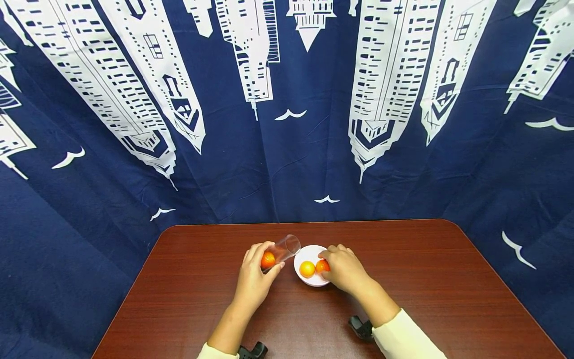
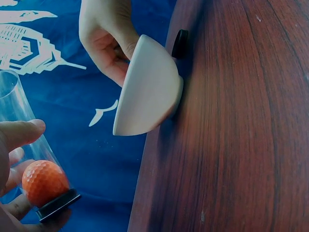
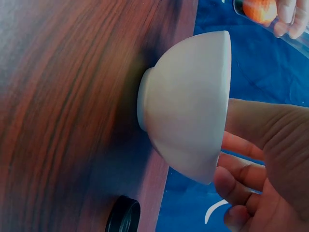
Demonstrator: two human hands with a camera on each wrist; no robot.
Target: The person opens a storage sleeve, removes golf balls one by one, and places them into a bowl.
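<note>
In the head view my left hand grips a clear tube, tilted with its open mouth toward the bowl. An orange golf ball lies inside at the tube's lower end, just above a black end cap. The white bowl stands upright on the table, right of the tube. Inside it are a yellow-orange ball and a redder orange ball. My right hand reaches over the bowl's right rim, thumb and fingers around the redder ball. Both wrist views show only the bowl's outside, hiding those fingertips.
A round black cap lies on the brown wooden table, to the right of the bowl and partly hidden from the head view. Behind the table hangs a blue cloth with white building prints. Black wrist devices sit beneath both forearms.
</note>
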